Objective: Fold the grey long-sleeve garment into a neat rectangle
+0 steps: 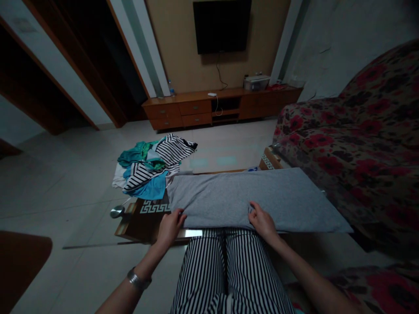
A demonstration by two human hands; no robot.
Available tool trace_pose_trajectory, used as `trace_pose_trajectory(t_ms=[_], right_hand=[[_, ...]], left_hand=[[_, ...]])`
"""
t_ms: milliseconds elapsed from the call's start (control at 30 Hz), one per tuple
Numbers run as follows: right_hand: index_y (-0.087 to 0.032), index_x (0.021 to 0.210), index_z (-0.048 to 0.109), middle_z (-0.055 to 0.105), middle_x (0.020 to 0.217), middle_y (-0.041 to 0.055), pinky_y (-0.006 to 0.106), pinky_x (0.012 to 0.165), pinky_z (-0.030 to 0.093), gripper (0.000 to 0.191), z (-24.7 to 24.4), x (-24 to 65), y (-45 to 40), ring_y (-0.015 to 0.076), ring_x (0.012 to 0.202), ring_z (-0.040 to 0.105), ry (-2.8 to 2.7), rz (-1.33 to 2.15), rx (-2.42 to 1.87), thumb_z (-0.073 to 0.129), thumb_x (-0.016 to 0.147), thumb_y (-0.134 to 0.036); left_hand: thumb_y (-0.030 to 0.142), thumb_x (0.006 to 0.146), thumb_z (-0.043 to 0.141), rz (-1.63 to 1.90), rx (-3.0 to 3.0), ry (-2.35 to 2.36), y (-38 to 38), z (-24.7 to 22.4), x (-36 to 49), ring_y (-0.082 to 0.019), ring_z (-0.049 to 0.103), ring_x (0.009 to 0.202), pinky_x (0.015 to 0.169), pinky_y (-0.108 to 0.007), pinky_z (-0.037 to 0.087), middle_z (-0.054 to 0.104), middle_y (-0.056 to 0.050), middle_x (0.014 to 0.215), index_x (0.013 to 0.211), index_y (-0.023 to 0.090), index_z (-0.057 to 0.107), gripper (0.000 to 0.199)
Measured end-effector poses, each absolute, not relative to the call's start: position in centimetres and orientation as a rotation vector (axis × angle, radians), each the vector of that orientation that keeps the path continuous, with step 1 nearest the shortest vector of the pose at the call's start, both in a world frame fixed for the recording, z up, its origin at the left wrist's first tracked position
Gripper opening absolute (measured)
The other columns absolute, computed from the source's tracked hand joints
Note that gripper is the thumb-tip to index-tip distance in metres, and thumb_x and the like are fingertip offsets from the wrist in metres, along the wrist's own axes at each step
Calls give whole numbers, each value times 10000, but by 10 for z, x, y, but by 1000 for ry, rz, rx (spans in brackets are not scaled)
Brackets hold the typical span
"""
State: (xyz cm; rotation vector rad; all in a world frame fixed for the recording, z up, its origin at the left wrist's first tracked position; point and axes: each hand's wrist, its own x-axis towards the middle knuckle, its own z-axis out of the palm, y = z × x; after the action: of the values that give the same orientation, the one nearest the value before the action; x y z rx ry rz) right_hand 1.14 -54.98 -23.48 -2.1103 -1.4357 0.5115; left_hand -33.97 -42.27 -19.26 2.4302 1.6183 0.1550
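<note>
Currently, both grips are at the near side of the grey cloth (229, 196), which lies flat and long across the table (144, 226). The left grip (170, 226) has thumb and fingers together, clamped on the cloth close to its near left corner. The right grip (262, 221) is set inward of the near edge, fingers bent, fingertips touching the cloth; whether a fold is pinched there cannot be told. Between the grips, the cloth runs fairly smooth, with light creases. To the right of the right grip, it extends to a pointed near corner beside the sofa (324, 135), which has a floral cover.

Beyond the left grip and slightly to its left, a mixed pile (145, 174) of striped, green, blue and white clothes rests at the table's far left part. A silver band (139, 279) is fitted on the wrist behind the left grip. Striped trousers (203, 270) are positioned below and between the grips. Well ahead of both grips, a cabinet (196, 109) stands against the wall, bearing a bottle (172, 90) at left and a box (257, 83) at right. A TV (222, 28) is mounted above it.
</note>
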Motion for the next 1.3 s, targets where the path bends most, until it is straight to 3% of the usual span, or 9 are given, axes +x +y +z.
trace_pose_trajectory(t_ms=[100, 200, 300, 367, 600, 733, 867, 1133, 1300], right_hand=[[-174, 1248, 570, 691, 821, 66, 308, 672, 471, 380, -224, 10, -555, 209, 737, 642, -1584, 244, -2183, 462, 886, -214], [-211, 1214, 610, 687, 1047, 109, 362, 838, 480, 338, -206, -1, -546, 244, 971, 626, -1724, -18, -2029, 434, 926, -224], [-226, 1263, 591, 591, 1302, 91, 432, 1027, 404, 360, -197, -26, -523, 257, 1237, 498, -1902, -56, -1799, 415, 948, -226], [-227, 1291, 573, 513, 1403, 78, 464, 1073, 366, 374, -204, -40, -508, 258, 1334, 407, -1988, -15, -1755, 432, 945, -223], [-205, 1336, 538, 477, 1437, 100, 458, 1087, 363, 399, -243, -12, -506, 234, 1352, 401, -1983, 182, -1816, 417, 960, -259], [-142, 1338, 537, 525, 1389, 123, 384, 1097, 367, 432, -225, 10, -477, 203, 1325, 439, -1825, 208, -1821, 348, 990, -315], [-179, 1370, 509, 443, 1461, 109, 407, 1119, 313, 441, -209, 37, -425, 228, 1377, 360, -1751, 71, -2032, 378, 980, -335], [-136, 1395, 480, 423, 1473, 115, 390, 1131, 247, 478, -235, 240, -469, 224, 1387, 338, -1345, -99, -2532, 315, 966, -266], [-114, 1353, 524, 474, 1429, 141, 406, 1109, 283, 467, -213, 318, -527, 234, 1346, 399, -1139, -81, -2634, 318, 950, -229]], left_hand=[[290, 933, 414, 100, 2565, 1640, -428, -186, -332, -221, 640, 815, 750, -320, 419, 701, -76, 896, 1057, 188, 606, 250], [175, 897, 408, 165, 2724, 1584, -430, -176, -311, -267, 604, 1045, 910, -427, 403, 667, -117, 1123, 1048, 195, 626, 266], [162, 894, 411, 288, 2852, 1360, -428, -175, -282, -287, 389, 1346, 1088, -544, 244, 467, -87, 1450, 1256, 253, 554, 400], [226, 925, 406, 250, 2858, 1219, -425, -183, -270, -275, 272, 1421, 1123, -566, 183, 358, -61, 1529, 1377, 276, 452, 457], [397, 971, 341, 111, 2805, 1146, -414, -216, -282, -272, 279, 1423, 1116, -538, 251, 327, -103, 1541, 1447, 226, 370, 507], [380, 987, 284, 214, 2755, 1240, -376, -198, -253, -288, 285, 1419, 1105, -586, 241, 366, -124, 1518, 1422, 216, 410, 482], [386, 982, 245, 245, 2627, 1506, -318, -189, -226, -313, 247, 1430, 1091, -633, 219, 312, -176, 1534, 1453, 142, 359, 543], [430, 950, 167, 214, 2766, 1733, -248, -247, -259, -278, 229, 1438, 1115, -561, 229, 282, -128, 1556, 1477, 103, 323, 640], [431, 948, 133, 204, 2776, 1703, -245, -243, -257, -282, 244, 1432, 1109, -545, 248, 303, -162, 1541, 1475, 62, 311, 668]])
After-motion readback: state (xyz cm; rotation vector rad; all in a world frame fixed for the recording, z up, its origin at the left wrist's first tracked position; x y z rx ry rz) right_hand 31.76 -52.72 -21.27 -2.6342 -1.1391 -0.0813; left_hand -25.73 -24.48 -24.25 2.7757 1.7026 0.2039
